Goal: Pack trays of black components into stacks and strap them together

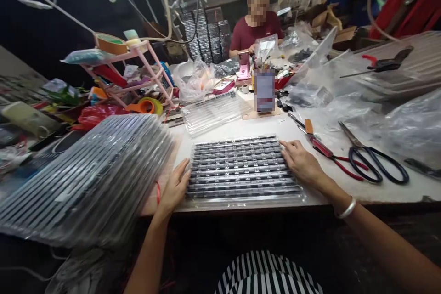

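Note:
A transparent plastic tray (237, 166), with rows of thin black strips bearing small white marks, lies flat at the table's front edge. My left hand (175, 187) holds its left side, fingers along the rim and thumb side toward the tray. At the opposite end, my right hand (299, 161) grips the right side, its fingertips near the far right corner. Both palms' undersides are hidden. Just beyond lies another transparent tray (215, 111), apparently without dark strips. To the left leans a tall stack of filled trays (86, 177).
Scissors (370, 154) and red-handled pliers (327, 149) lie on the right, with plastic bags (330, 101) behind them. A phone (265, 92) stands upright beyond the trays. The pink rack (151, 66) holds tape rolls. Across the table sits a co-worker (257, 27).

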`<state>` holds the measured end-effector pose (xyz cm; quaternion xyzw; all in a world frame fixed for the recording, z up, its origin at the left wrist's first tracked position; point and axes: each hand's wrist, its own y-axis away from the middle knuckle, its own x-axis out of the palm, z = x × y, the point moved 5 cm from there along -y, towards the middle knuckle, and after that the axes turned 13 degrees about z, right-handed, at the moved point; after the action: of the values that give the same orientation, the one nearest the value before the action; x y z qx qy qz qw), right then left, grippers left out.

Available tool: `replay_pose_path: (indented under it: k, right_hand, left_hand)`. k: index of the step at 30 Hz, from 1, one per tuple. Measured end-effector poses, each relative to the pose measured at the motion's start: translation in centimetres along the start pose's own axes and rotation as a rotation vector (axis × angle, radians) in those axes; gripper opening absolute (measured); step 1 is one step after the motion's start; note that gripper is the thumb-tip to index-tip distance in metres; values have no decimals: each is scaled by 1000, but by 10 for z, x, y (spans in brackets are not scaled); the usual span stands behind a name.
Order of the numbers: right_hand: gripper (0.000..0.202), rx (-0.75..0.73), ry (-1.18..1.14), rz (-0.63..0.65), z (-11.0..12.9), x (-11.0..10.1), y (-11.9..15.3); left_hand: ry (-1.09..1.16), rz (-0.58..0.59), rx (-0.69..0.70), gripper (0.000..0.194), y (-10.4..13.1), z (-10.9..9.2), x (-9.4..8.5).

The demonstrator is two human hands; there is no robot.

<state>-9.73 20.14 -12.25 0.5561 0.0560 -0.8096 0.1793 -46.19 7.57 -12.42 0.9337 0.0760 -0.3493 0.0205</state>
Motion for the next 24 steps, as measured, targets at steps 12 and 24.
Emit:
replay_pose_path:
  k: [12, 24]
  right_hand:
    - [40, -181, 550, 115, 47, 9, -16]
    - [43, -122, 67, -84, 24, 26, 75]
  left_hand:
    - [-580, -16, -71, 45, -8, -23, 17]
    - [-451, -6, 73, 41, -12, -9, 1]
